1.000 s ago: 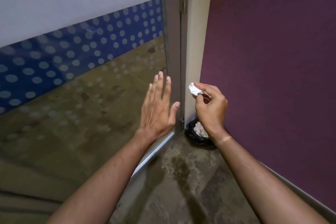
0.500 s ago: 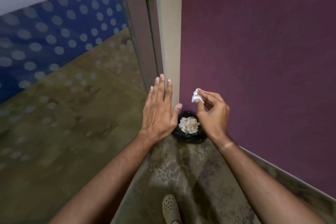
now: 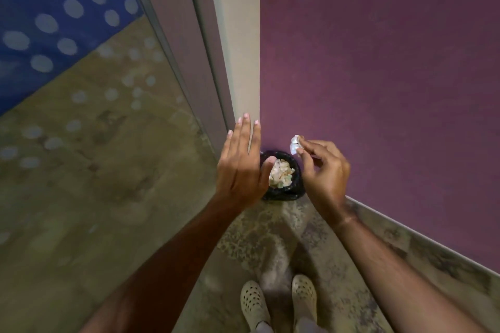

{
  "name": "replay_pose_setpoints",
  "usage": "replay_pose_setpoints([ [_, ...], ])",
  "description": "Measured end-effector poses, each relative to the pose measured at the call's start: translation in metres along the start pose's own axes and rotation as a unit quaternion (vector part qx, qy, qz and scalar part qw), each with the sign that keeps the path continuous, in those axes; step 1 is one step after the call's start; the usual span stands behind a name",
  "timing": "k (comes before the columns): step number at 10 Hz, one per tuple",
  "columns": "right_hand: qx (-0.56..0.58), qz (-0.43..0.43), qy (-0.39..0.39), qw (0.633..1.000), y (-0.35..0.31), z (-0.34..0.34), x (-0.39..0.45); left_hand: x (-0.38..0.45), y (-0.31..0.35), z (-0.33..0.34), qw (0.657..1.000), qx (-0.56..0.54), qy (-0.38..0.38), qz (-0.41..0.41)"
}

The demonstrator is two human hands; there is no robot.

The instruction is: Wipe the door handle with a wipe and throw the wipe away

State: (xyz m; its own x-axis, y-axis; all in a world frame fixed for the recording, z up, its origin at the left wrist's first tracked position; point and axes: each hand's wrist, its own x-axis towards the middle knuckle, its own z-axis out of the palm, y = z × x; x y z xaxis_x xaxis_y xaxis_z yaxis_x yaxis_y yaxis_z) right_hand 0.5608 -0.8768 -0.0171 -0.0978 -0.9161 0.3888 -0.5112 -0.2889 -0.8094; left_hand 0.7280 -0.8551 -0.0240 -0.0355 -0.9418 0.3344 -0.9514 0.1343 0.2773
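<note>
The purple wall [image 3: 378,76] fills the right side and the glass door [image 3: 81,116] fills the left, with a pale post [image 3: 238,48] between them. No door handle shows here, so I cannot see if it is clean. I think the wiping is done and only the throwing away is left.

On the floor [image 3: 270,238], in the far corner where the post meets the wall, sits a small black bin [image 3: 281,193]. It is already full of crumpled paper.

The 2 arms reach out over it. The left hand [image 3: 240,167] is flat and spread, fingers straight, holding nothing, and it covers the bin's left edge. The right hand [image 3: 324,170] is just right of the bin.

The wipe [image 3: 294,145] is a tiny white ball, squashed up small. The right thumb and first fingers pinch it at their tips, up in the air, above the bin's far right edge. It has not been dropped yet.

Near us, 2 pale shoes [image 3: 278,300] point at the bin.
</note>
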Motion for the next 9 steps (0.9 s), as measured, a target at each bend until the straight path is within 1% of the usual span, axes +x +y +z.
replay_pose_setpoints([
  [2,-0.034,-0.053,-0.037,0.997,0.059,0.025,0.023,0.014,-0.010,0.046,1.000,-0.025,-0.016,-0.007],
  [3,-0.026,-0.047,-0.060,0.997,0.094,0.042,0.034,0.017,-0.016,0.073,0.999,-0.013,-0.042,-0.022],
  [4,-0.032,-0.095,-0.048,0.994,0.113,0.051,0.042,0.018,-0.022,0.094,0.997,-0.009,-0.060,-0.043],
  [5,-0.013,-0.118,-0.036,0.992,0.127,0.062,0.051,0.019,-0.025,0.111,0.996,-0.003,-0.072,-0.052],
  [6,-0.063,-0.089,-0.113,0.988,0.151,0.081,0.058,0.021,-0.024,0.121,0.996,-0.006,-0.074,-0.058],
  [7,-0.178,-0.048,-0.204,0.961,0.172,0.093,0.059,0.025,-0.025,0.129,0.995,0.000,-0.075,-0.069],
  [8,-0.202,-0.044,-0.218,0.954,0.170,0.091,0.063,0.031,-0.024,0.129,0.993,0.009,-0.091,-0.074],
  [9,-0.199,-0.054,-0.202,0.957,0.169,0.090,0.068,0.035,-0.021,0.131,0.992,0.009,-0.090,-0.084],
])
